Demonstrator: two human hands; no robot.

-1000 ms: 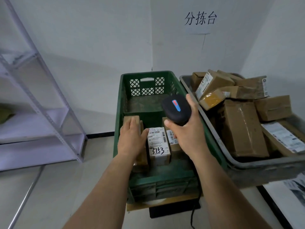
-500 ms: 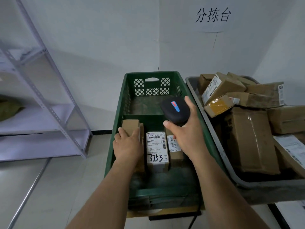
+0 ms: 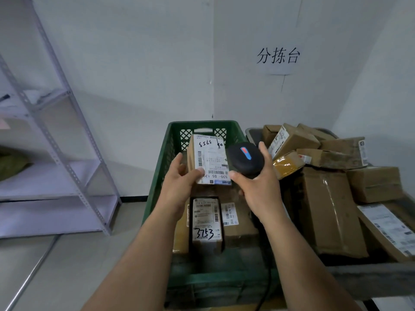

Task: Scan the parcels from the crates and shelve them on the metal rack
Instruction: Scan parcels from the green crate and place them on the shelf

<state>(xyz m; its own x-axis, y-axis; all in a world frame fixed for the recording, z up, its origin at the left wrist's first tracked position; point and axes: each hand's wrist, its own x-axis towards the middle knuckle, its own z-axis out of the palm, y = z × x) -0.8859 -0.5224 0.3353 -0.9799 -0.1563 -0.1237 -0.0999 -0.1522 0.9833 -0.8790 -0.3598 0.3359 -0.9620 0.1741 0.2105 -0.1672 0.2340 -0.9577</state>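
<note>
Parcel raised beside scanner, over green crate (image 3: 161, 167).
Left hand (image 3: 179, 182) gripped small parcel (image 3: 207, 159), label up; right hand (image 3: 256, 187) wrapped black scanner (image 3: 246, 159).

Matt brown cardboard on raised parcel (image 3: 208, 158) w/ smooth white paper label, same for boxes (image 3: 238, 230) in green crate (image 3: 161, 167), which is matt, scuffed plastic w/ a lattice end wall. Scanner (image 3: 246, 159) is matt black plastic w/ glossy red-blue btn; grey crate (image 3: 359, 279) looks dull plastic, its big box (image 3: 330, 209) cardboard w/ shiny clear tape, yellow parcel (image 3: 286, 164) in glossy wrap. Rack (image 3: 67, 140): painted metal, perforated uprights, smooth shelves; wall sign (image 3: 278, 57) plain paper.
</note>
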